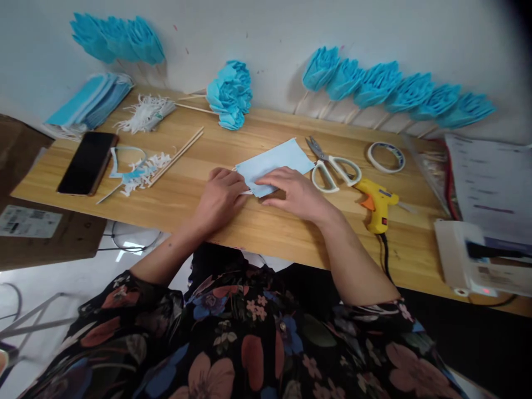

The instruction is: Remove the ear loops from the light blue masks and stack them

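Observation:
A light blue face mask [270, 160] lies tilted on the wooden table in front of me. My left hand [221, 199] is closed at its left end, with a white ear loop coming out by the fingertips. Across the lower part of the mask rests my right hand [297, 194], fingers stretched out and thumb apart. Just right of the mask, scissors [331, 160] with white handles lie with their blades pointing away. A yellow glue gun [378, 202] is on its side beyond them, close to a roll of tape [386, 168].
Blue flowers on sticks [378, 83] lean along the wall. A bunch of blue flowers [230, 94], white cut loops [147, 113], stacked masks [93, 102], a phone [87, 163] and wooden sticks [177, 156] lie left. A white power box [453, 255] stands at right.

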A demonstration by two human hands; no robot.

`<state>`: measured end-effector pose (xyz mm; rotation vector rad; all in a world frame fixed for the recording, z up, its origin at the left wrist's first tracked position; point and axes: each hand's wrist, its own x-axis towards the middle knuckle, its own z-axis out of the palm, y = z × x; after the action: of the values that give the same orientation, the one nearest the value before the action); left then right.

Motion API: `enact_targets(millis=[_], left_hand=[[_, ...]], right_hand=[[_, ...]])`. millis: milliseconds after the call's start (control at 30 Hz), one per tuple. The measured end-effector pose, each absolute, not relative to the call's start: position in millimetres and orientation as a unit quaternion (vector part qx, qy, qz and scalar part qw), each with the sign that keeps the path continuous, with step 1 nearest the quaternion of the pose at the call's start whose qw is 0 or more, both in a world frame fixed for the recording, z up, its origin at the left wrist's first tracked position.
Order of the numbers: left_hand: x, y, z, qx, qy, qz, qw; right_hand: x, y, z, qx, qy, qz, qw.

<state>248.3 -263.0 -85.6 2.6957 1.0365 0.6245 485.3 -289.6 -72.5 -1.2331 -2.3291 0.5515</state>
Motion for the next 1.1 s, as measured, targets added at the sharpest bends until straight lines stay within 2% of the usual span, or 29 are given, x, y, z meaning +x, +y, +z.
enact_targets(millis=[167, 367, 533, 633, 733, 933, 1100], left_hand=[[249, -264, -83, 0.902, 0.344, 0.234, 0.115], [249, -265, -78, 0.875, 0.349, 0.282, 0.181], [248, -267, -71, 0.83, 0.398, 0.245, 0.305], [247, -266, -63, 0.831, 0.39, 0.209, 0.336], [247, -264, -56, 0.857, 0.399, 0.156, 0.287], [254, -258, -54, 0.885, 0.45, 0.047, 0.107], [262, -262, -56, 0.894, 0.446, 0.008, 0.036]], right_hand=[[478, -291, -76, -0.489, -0.842, 0.144, 0.177], [473, -292, -78, -0.524, -0.82, 0.137, 0.187], [472, -291, -78, -0.541, -0.806, 0.149, 0.191], [473, -291, -79, -0.544, -0.802, 0.15, 0.196], [474, -290, -81, -0.538, -0.802, 0.153, 0.21], [473, -290, -82, -0.533, -0.8, 0.158, 0.224], [472, -290, -82, -0.531, -0.802, 0.154, 0.224]])
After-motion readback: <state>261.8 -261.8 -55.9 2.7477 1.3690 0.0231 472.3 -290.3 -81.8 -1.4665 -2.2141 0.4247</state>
